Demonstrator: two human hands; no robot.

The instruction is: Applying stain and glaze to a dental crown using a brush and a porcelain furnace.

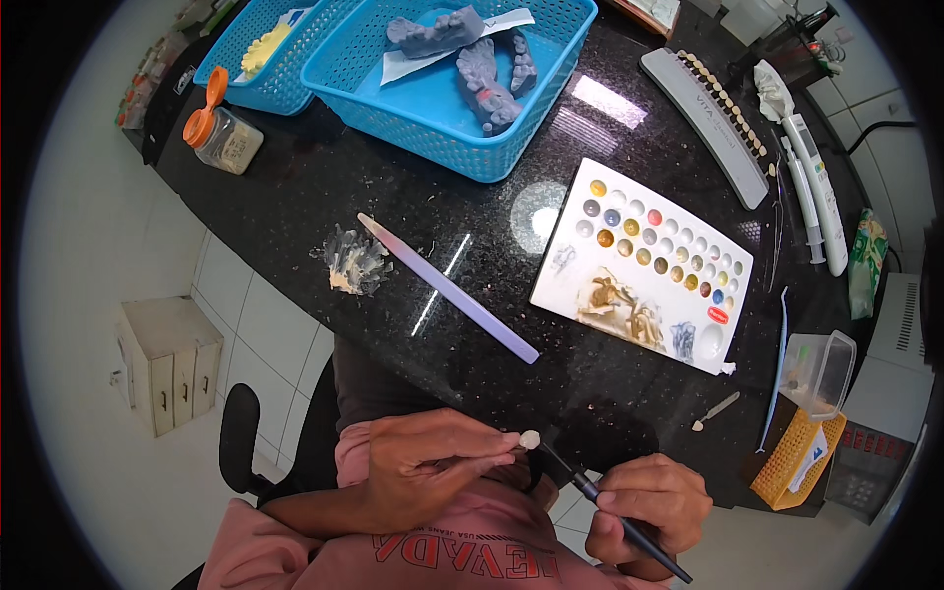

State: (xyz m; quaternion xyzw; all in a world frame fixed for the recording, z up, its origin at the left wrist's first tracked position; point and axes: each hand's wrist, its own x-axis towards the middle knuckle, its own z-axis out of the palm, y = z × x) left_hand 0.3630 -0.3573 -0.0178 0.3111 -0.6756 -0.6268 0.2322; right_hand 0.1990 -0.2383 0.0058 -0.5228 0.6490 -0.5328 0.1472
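Close to my body, over the lower edge of the bench, my left hand (428, 460) pinches a small off-white dental crown (530, 440) between its fingertips. My right hand (651, 506) is closed round a slim black-handled brush (644, 544), which slants up toward the crown. Its dark tip ends right beside the crown; whether the two touch I cannot tell. Ahead and to the right lies a white ceramic palette (580, 280) with rows of coloured wells and brown and grey smears. A lilac spatula (462, 300) with a pale tip lies left of the palette.
Dried pale paste (356, 264) marks the black bench by the spatula. Blue baskets, one (413, 136) holding grey dental models (482, 84), stand at the back. An open orange-lidded jar (228, 143) is left; a shade guide (703, 128), syringes (816, 192) and yellow basket (798, 462) are right.
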